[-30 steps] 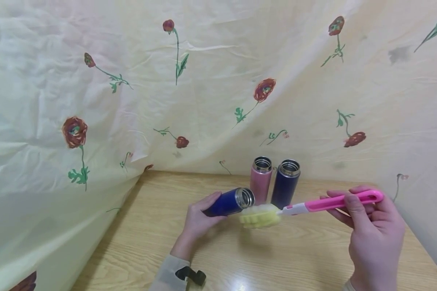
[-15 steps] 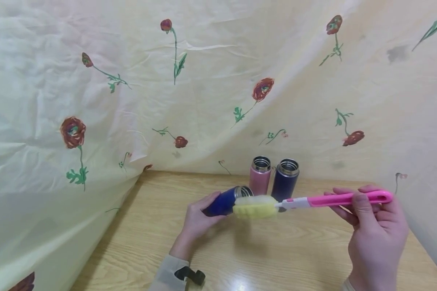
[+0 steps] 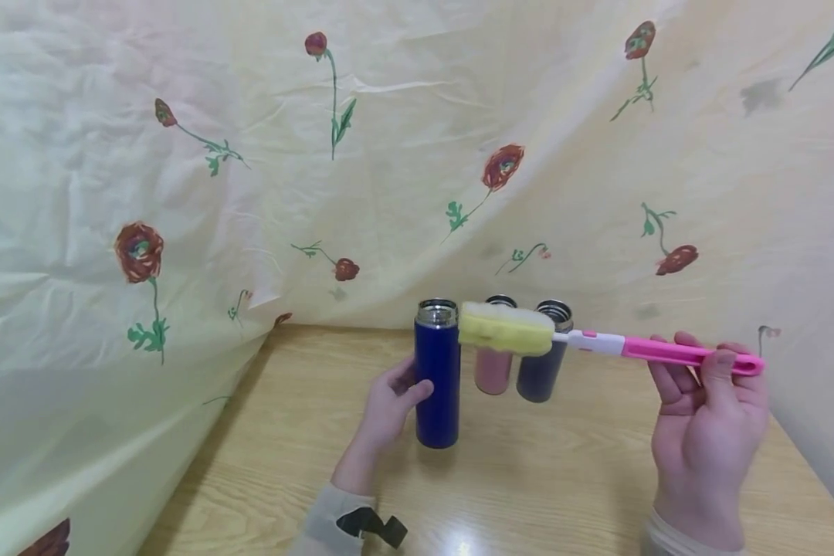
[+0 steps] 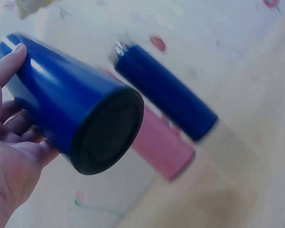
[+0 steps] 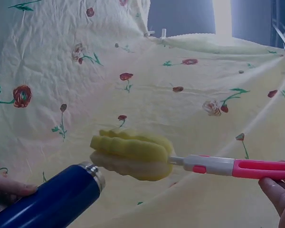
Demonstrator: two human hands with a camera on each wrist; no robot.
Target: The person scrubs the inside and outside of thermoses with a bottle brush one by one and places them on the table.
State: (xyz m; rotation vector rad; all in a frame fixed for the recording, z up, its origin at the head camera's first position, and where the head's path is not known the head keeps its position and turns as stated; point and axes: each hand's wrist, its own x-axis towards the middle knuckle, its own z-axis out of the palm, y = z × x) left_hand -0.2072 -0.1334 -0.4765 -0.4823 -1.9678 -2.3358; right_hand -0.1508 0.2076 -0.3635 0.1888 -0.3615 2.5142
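My left hand (image 3: pixel 388 401) grips a blue steel bottle (image 3: pixel 437 386) round its lower body, holding it upright with its open metal mouth up. The bottle's dark base (image 4: pixel 109 130) faces the left wrist camera. In my right hand (image 3: pixel 712 417) is a bottle brush (image 3: pixel 598 343), pinched by its pink handle. Its yellow-and-white sponge head (image 5: pixel 133 154) lies level, the tip right beside the bottle's mouth in the head view. Behind the sponge stand a pink bottle (image 3: pixel 492 374) and a dark blue bottle (image 3: pixel 542 374), both lidless and partly hidden by it.
The wooden table (image 3: pixel 563 479) runs back to a cream cloth (image 3: pixel 389 193) with printed red flowers, which hangs behind and along both sides. The two standing bottles are near the table's back edge.
The left hand has tipped the blue bottle from lying slanted to upright and raised it. The right hand has lifted the brush, its head now level with the bottle's mouth.
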